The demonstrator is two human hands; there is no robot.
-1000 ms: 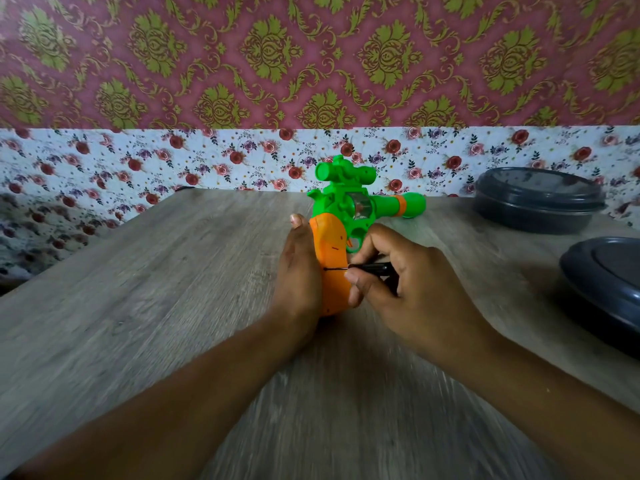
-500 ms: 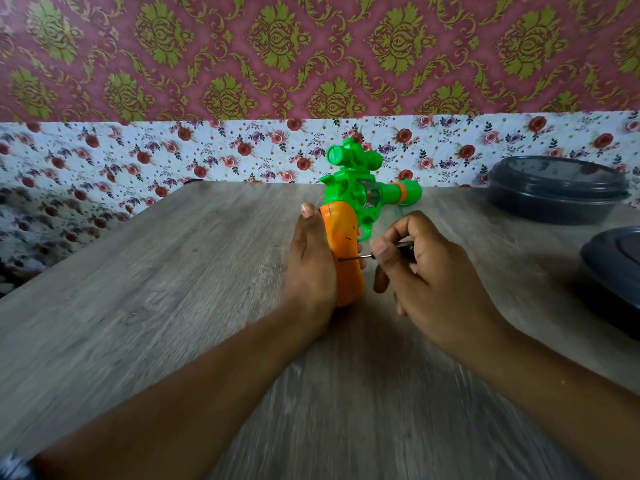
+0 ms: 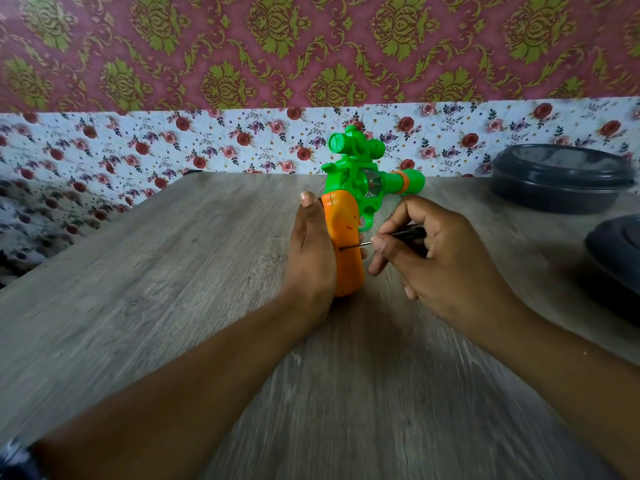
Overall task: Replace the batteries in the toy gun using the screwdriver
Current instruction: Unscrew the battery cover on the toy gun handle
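A green toy gun (image 3: 360,174) with an orange handle (image 3: 346,244) stands on its handle's end on the wooden table (image 3: 173,289), barrel pointing right. My left hand (image 3: 311,261) grips the handle from the left, thumb up along its edge. My right hand (image 3: 440,261) pinches a small black-handled screwdriver (image 3: 407,233) between thumb and fingers. The thin metal tip touches the orange handle's side at about mid-height. No batteries are visible.
Two dark round lidded containers stand at the right: one (image 3: 561,178) at the back by the floral wall, another (image 3: 616,258) nearer, cut off by the frame edge. The wall runs along the table's far edge.
The view has shifted a little. My right hand has re-gripped the screwdriver, its fingers turned, with the tip staying on the orange handle. The left hand keeps its grip.
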